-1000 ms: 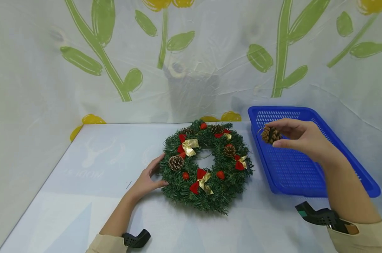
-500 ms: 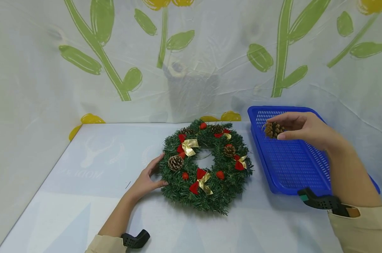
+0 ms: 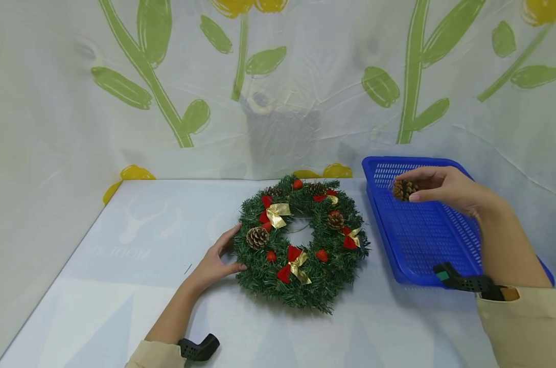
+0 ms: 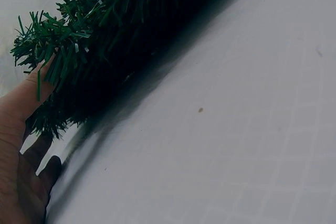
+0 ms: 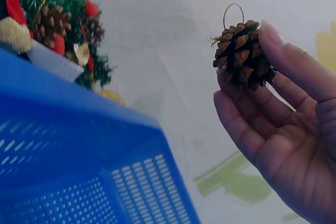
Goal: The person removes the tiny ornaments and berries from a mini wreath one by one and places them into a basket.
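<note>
Head view looking forward and down, wrist views close; all sharing wreath [image 3: 305,281]

Wire-looped brown pine cone [image 5: 243,56] between right-hand fingers [image 5: 239,119]; bow-trimmed green wreath [image 3: 264,273] flat on table [image 3: 135,306].

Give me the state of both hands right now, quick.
Left hand: open, touching the left edge of the wreath.
Right hand: closed, holding a pine cone between thumb and fingers.
</note>
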Demonstrator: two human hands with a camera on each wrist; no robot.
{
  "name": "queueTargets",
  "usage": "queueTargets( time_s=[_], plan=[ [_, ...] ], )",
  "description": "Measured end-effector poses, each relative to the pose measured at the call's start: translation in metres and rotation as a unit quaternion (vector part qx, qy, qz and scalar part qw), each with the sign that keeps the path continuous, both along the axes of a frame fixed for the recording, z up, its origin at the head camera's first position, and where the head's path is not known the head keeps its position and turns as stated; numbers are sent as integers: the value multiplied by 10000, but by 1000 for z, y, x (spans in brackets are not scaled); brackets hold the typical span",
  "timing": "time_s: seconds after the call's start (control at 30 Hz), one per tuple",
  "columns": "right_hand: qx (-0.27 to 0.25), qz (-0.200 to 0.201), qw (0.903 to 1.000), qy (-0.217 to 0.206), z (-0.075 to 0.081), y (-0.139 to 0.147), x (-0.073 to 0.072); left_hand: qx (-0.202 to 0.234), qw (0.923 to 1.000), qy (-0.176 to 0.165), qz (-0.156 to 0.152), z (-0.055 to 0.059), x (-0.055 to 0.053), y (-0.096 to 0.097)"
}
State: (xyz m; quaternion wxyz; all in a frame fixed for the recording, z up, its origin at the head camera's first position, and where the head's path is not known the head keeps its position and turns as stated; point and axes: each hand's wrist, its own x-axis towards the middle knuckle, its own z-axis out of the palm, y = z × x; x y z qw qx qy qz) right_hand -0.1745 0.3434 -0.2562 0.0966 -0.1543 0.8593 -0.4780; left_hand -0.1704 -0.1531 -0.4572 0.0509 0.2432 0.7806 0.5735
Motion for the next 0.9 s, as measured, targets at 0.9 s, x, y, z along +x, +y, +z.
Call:
queueTargets(
  time_s=[0.9],
  plan=[
    [-39,-758,9907,-1127,-38,45,-47,-30,10000,9,6,1,1,1]
  ],
)
